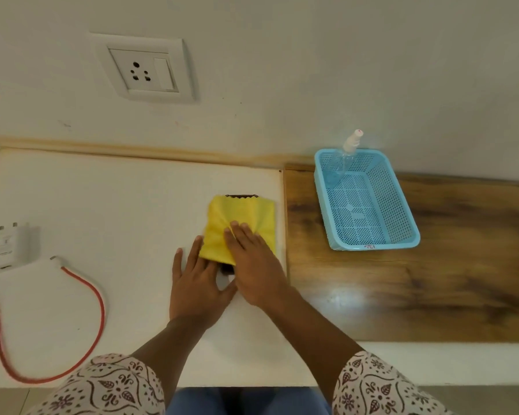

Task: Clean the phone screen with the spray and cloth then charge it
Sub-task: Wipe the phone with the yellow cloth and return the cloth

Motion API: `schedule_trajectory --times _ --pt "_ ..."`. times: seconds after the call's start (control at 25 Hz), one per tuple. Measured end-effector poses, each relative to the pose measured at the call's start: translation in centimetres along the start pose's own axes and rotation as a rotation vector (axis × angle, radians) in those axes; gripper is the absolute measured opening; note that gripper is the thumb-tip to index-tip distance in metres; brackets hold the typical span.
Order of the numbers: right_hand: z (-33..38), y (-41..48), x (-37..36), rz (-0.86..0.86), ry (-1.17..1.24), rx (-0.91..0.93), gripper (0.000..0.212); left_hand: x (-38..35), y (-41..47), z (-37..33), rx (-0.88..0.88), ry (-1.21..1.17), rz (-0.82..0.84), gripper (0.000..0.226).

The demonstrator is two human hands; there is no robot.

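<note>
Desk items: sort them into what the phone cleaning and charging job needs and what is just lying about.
Needed:
yellow microfibre cloth
dark phone under the cloth
clear spray bottle with white nozzle
white charger adapter
red braided cable
white wall socket

Lying about:
light blue perforated plastic basket, though it holds the bottle
</note>
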State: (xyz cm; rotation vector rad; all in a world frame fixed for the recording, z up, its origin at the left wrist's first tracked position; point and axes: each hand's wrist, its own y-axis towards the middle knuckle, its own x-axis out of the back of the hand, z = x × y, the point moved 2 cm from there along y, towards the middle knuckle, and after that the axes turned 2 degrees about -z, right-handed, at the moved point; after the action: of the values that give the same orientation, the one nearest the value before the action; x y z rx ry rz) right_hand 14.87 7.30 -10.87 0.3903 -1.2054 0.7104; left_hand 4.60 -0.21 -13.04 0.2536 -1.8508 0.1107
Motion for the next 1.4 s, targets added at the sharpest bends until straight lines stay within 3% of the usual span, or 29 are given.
schedule_trajectory --times 0.16,0.36,0.52,0.72,0.8,0.92,1.04,1.2,1.24,1.4 --pt "0.4 -2.2 -0.4 -0.071 0.066 -0.132 0.069 0.1 0.0 -0.1 0.014 -0.012 0.004 0.082" --pt "0.3 -4.4 -0.3 -0.021 0.091 0.025 0.059 0.2 -0.1 -0.1 -0.016 -0.020 0.016 0.079" --pt "2.3 -6.4 0.1 -0.163 0.199 -0.185 0.056 0.3 -0.1 -0.3 -0.008 0.020 0.047 0.081" --pt "0.8 -7.8 1.2 -0.084 0.171 -0.041 0.050 0.4 -0.1 -0.1 -0.025 0.047 0.084 0.089" --pt "0.1 -8.5 2.3 0.007 0.231 -0.129 0.046 0.4 -0.1 -0.2 -0.006 0.032 0.068 0.092" --pt "0.7 -7.6 5.4 0.050 0.531 -0.363 0.032 0.1 -0.1 -0.2 0.032 0.012 0.039 0.087" --pt "-1.8 -3.2 9.5 -0.184 0.675 -0.617 0.029 -0.1 -0.1 -0.1 0.050 0.027 0.031 0.085" --pt "-4.1 3.1 12.8 -0.573 0.552 -0.622 0.026 -0.2 -0.1 -0.1 0.050 0.042 0.035 0.083" --pt "-3.9 4.4 12.4 -0.549 0.451 -0.575 0.027 -0.3 -0.1 -0.1 0.049 0.043 0.036 0.083" --pt "-1.3 6.8 5.5 0.027 -0.083 -0.388 0.056 -0.2 -0.1 -0.1 0.046 0.039 0.035 0.083"
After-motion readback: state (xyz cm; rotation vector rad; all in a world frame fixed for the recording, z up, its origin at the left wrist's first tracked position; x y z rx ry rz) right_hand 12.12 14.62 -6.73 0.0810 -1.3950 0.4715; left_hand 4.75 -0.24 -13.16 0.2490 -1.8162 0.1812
